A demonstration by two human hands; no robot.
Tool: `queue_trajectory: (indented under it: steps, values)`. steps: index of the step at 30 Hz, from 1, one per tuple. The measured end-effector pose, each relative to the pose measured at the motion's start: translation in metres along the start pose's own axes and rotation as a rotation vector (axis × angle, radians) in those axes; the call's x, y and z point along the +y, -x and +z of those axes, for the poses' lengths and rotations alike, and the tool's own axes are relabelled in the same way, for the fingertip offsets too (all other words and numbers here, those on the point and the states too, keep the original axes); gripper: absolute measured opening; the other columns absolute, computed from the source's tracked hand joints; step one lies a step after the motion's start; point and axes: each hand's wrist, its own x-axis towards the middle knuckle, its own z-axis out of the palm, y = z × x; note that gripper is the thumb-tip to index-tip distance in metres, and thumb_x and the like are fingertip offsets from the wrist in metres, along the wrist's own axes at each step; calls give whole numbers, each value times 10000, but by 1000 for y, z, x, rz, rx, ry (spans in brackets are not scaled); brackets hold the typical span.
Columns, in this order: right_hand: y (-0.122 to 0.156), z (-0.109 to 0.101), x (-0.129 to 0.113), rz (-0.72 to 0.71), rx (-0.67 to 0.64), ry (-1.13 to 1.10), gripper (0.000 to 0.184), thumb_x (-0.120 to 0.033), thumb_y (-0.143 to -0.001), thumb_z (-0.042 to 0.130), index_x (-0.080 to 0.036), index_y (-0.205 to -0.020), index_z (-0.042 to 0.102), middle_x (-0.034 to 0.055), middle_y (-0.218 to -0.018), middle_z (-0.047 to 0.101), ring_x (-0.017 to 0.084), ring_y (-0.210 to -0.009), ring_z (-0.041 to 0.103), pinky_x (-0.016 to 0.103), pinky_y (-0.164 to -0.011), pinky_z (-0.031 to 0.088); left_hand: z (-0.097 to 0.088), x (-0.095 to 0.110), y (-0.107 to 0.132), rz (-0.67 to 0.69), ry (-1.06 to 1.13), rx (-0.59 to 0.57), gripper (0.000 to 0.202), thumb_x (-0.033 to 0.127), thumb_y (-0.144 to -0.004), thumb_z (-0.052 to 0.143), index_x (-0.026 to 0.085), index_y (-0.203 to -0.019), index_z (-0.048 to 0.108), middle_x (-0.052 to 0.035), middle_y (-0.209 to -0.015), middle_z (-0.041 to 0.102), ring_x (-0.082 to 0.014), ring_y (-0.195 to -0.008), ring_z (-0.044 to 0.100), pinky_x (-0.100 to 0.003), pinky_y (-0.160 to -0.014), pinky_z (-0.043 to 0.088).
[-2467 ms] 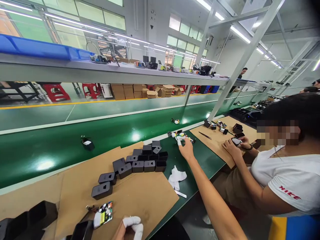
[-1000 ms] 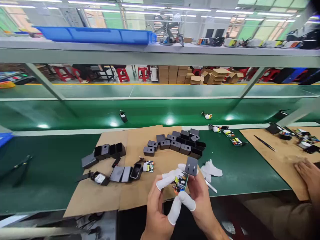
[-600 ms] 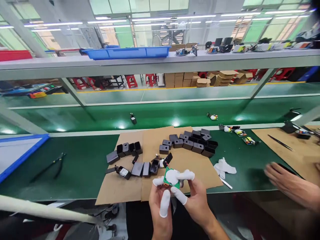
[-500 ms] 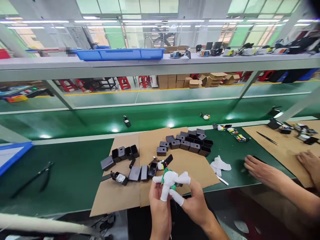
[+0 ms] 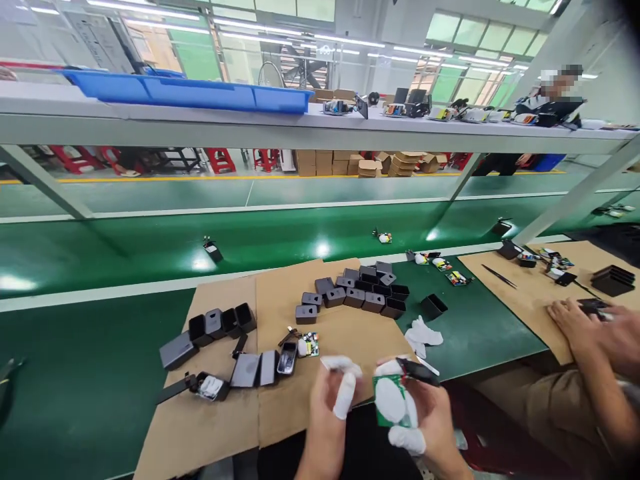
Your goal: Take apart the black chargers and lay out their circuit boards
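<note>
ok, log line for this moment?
left hand: no object visible | right hand: holding green board with white pad | black housings: mostly on cardboard

Brown cardboard sheet (image 5: 215,427): on the green worktop (image 5: 100,373)
Black boxy plastic housings (image 5: 354,298): on the cardboard, left and right
White crumpled cloth (image 5: 424,333): right of the cardboard
Long blue plastic tray (image 5: 190,93): on the white raised shelf (image 5: 240,133) behind
Green square circuit board (image 5: 390,403): in the right hand (image 5: 430,407), left hand (image 5: 333,393) alongside
</note>
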Motion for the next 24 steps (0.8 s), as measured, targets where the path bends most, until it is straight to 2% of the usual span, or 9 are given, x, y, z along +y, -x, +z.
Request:
queue_trajectory:
  steps: [3, 4, 6, 8, 12, 15, 18, 20, 24]
  values:
    - [0, -38, 7, -21, 128, 93, 753, -568, -519, 1065, -253, -1154, 809, 154, -1072, 816, 396, -1010, 780, 557, -972, 636, -17, 39, -42, 342, -826, 193, 319, 516, -911, 736, 226, -1032, 681, -101, -1061, 700, -296, -999, 691, -458, -967, 542]
    - [0, -48, 10, -12, 142, 117, 711, -554, -553, 1057, -252, -1148, 809, 154, -1072, 819, 392, -1017, 781, 567, -993, 627, -21, 51, -58, 343, -1030, 227, 296, 487, -952, 674, 225, -1087, 652, -123, -1139, 693, -322, -1076, 693, -475, -989, 537]
    - [-2, -62, 17, 5, 144, 140, 638, -547, -620, 1027, -249, -1140, 808, 160, -1092, 823, 385, -1030, 785, 574, -1003, 622, -27, 68, -87, 186, -1313, 277, 370, 500, -934, 678, 209, -1145, 589, -183, -1253, 678, -391, -1202, 681, -510, -1010, 532]
    - [-4, -66, 22, 7, 128, 151, 604, -531, -650, 1010, -243, -1140, 805, 164, -1129, 824, 381, -1047, 790, 566, -1000, 628, -28, 73, -109, 70, -1363, 298, 424, 496, -848, 762, 192, -1074, 571, -222, -1155, 717, -464, -1143, 708, -566, -965, 542]
    - [-3, -61, 23, -18, 59, 171, 616, -483, -649, 1016, -244, -1173, 797, 153, -1190, 820, 379, -1142, 777, 541, -1042, 619, -28, 70, -126, 22, -1290, 327, 416, 384, -699, 848, 225, -913, 529, -200, -930, 748, -519, -1042, 733, -638, -929, 545]
    - [-1, -57, 18, -36, 42, 148, 638, -476, -639, 1025, -248, -1188, 793, 159, -1208, 815, 398, -1228, 746, 531, -1026, 632, -33, 79, -112, 126, -1143, 333, 382, 390, -720, 784, 242, -946, 513, -155, -941, 750, -443, -1031, 754, -605, -954, 572]
    - [4, -56, 12, -29, 81, 105, 665, -443, -610, 1050, -244, -1189, 791, 161, -1184, 815, 378, -1145, 780, 506, -954, 668, -41, 88, -72, 257, -944, 294, 459, 469, -740, 729, 251, -1062, 486, -144, -1159, 747, -331, -1145, 756, -472, -1018, 607]
    - [8, -56, 7, -20, 93, 74, 670, -395, -587, 1070, -249, -1178, 791, 141, -1163, 812, 339, -1070, 800, 461, -922, 683, -45, 82, -33, 329, -734, 206, 578, 501, -698, 771, 252, -1144, 500, -145, -1299, 713, -314, -1271, 717, -415, -1061, 606]
    - [16, -52, -17, -29, 51, 0, 732, -272, -553, 1089, -274, -1213, 774, 106, -1198, 793, 276, -1057, 795, 363, -907, 687, -40, 48, 40, 406, -59, -61, 824, 327, -661, 930, 286, -1407, 582, -161, -1440, 654, -399, -1365, 665, -533, -1163, 556]
